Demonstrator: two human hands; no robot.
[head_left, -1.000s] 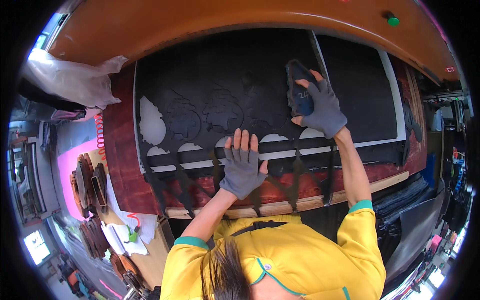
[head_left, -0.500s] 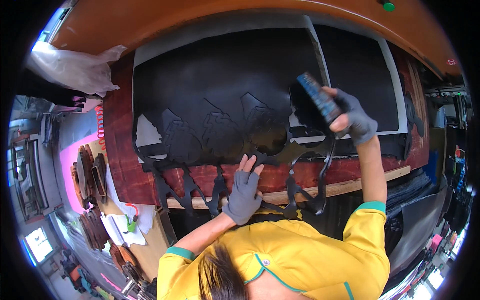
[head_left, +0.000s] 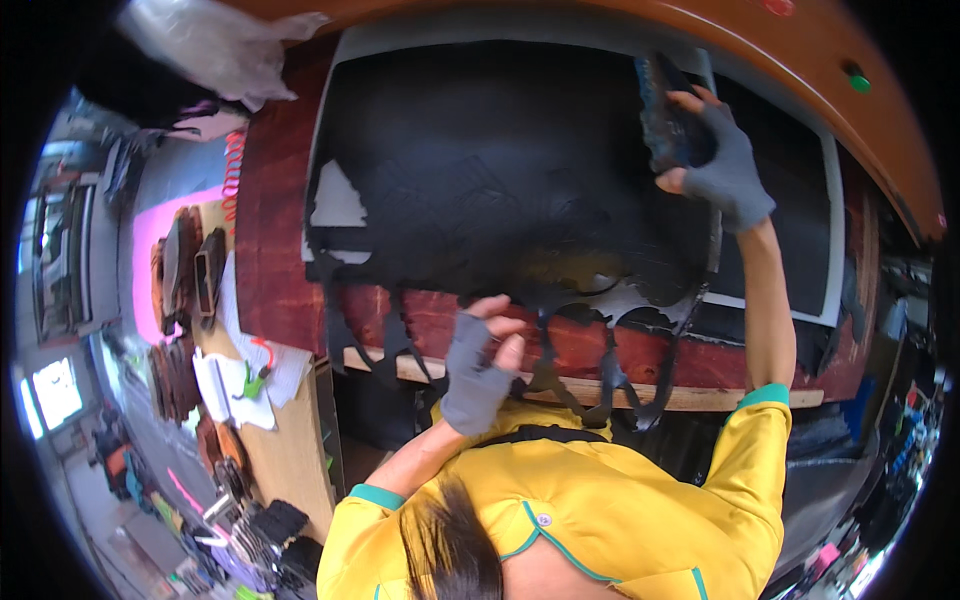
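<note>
A black leather-like sheet [head_left: 480, 130] lies on a pale board [head_left: 833, 230], with cut outlines faintly visible near its front. Ragged strips of cut-out scrap [head_left: 610, 365] hang from its near edge. In my right hand [head_left: 735, 170] is a blue-and-dark block-like tool, apparently a cutting die [head_left: 652, 120], held upright over the right part of the sheet; its underside is hidden. My left hand [head_left: 480, 365] is at the sheet's near edge, thumb and fingers apart; whether the fingertips touch the sheet I cannot tell. Both hands wear grey fingerless gloves.
The red-brown table [head_left: 270, 250] has a pale wooden front strip [head_left: 690, 398]. An orange machine beam [head_left: 600, 12] spans the back. On the left, several dies [head_left: 180, 265] and papers with a green tool [head_left: 250, 382] rest on a side bench. Clear plastic [head_left: 220, 45] hangs back left.
My right hand has carried the die farther back, turning it more upright. My left hand has come off its flat rest at the sheet's edge. The whole view has shifted slightly.
</note>
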